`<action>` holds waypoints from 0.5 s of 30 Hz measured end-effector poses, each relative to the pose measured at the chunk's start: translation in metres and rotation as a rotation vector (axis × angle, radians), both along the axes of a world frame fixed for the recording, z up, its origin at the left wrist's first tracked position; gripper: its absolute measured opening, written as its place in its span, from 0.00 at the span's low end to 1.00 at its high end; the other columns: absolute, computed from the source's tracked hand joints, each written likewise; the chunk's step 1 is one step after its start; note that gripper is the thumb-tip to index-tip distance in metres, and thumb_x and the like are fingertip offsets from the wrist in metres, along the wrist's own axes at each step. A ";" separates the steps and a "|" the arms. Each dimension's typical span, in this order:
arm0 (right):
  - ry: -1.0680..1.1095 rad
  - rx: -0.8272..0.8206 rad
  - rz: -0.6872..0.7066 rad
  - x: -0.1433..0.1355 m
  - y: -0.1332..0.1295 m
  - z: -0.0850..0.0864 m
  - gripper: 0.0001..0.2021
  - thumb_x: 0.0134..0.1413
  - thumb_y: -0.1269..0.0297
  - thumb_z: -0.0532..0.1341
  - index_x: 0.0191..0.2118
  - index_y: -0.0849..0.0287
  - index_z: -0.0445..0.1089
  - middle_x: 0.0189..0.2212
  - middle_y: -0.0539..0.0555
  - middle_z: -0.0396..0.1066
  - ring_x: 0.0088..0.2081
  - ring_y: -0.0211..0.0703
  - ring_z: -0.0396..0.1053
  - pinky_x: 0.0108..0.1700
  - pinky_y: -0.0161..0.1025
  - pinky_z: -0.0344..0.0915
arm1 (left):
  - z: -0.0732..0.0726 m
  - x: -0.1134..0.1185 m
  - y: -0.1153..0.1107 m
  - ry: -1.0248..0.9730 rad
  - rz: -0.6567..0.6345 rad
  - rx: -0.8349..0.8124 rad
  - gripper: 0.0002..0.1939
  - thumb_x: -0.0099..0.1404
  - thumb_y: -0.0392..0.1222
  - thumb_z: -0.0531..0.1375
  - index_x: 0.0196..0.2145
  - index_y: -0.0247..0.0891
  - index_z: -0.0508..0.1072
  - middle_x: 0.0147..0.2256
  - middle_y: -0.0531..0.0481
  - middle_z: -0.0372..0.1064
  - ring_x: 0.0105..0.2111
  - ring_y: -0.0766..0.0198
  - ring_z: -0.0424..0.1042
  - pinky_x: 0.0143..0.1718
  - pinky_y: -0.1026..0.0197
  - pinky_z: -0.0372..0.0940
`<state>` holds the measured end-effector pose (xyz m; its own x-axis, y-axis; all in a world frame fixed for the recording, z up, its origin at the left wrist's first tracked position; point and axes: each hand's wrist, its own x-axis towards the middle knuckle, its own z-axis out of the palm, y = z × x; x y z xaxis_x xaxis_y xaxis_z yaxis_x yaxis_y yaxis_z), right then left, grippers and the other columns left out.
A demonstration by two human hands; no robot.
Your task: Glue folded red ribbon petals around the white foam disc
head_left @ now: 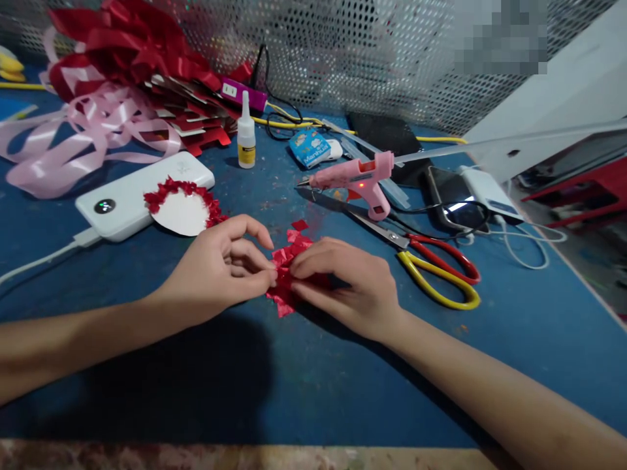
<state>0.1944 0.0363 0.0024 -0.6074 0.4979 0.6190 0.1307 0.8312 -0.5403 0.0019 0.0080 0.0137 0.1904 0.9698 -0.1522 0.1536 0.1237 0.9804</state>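
Note:
Small red ribbon pieces (285,305) lie in a loose heap on the blue table, between my two hands. My left hand (223,267) is closed in a pinch, thumb and forefinger tips meeting at the heap's left side on a bit of red ribbon. From the right, my right hand (350,281) curls over the heap, its thumb and fingers closed on a red ribbon piece and hiding part of it. Just beyond my left wrist, a white card disc (181,212) edged with crumpled red ribbon leans on a white power bank (144,192).
A pink glue gun (355,179) with a lit orange light stands beyond my right hand, beside scissors (435,271) with red and yellow handles. Behind are a small glue bottle (246,140), pink ribbon (88,130), stacked red ribbon (132,49) and a phone (453,199) with cables.

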 end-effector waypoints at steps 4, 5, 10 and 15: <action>-0.018 -0.034 -0.038 0.000 -0.002 0.001 0.03 0.52 0.71 0.62 0.33 0.60 0.67 0.29 0.53 0.73 0.33 0.39 0.71 0.39 0.39 0.68 | -0.002 0.000 -0.003 0.037 -0.011 0.035 0.13 0.50 0.34 0.62 0.33 0.41 0.64 0.24 0.56 0.74 0.24 0.66 0.75 0.27 0.70 0.68; -0.023 -0.044 -0.042 0.000 -0.002 0.001 0.03 0.52 0.71 0.63 0.33 0.60 0.67 0.30 0.53 0.73 0.33 0.40 0.71 0.39 0.39 0.68 | -0.002 0.000 -0.003 0.035 -0.015 0.049 0.12 0.50 0.34 0.62 0.33 0.41 0.64 0.24 0.56 0.74 0.25 0.65 0.75 0.27 0.69 0.68; -0.043 -0.087 -0.045 0.000 -0.003 0.002 0.02 0.53 0.70 0.62 0.33 0.59 0.67 0.30 0.53 0.73 0.34 0.40 0.71 0.39 0.39 0.68 | -0.007 -0.001 -0.004 0.055 -0.019 0.105 0.12 0.51 0.35 0.62 0.33 0.41 0.65 0.25 0.55 0.75 0.25 0.62 0.76 0.25 0.67 0.68; -0.069 -0.112 -0.057 0.000 -0.006 0.003 0.01 0.54 0.70 0.61 0.33 0.59 0.68 0.30 0.52 0.73 0.33 0.38 0.72 0.38 0.35 0.67 | -0.007 -0.001 -0.005 0.094 -0.018 0.136 0.11 0.51 0.36 0.62 0.33 0.41 0.66 0.25 0.54 0.75 0.25 0.63 0.75 0.23 0.68 0.66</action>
<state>0.1947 0.0306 0.0058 -0.6157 0.5961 0.5153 0.2161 0.7566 -0.6171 0.0012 0.0030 0.0068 0.1990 0.9793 -0.0376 0.2468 -0.0129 0.9690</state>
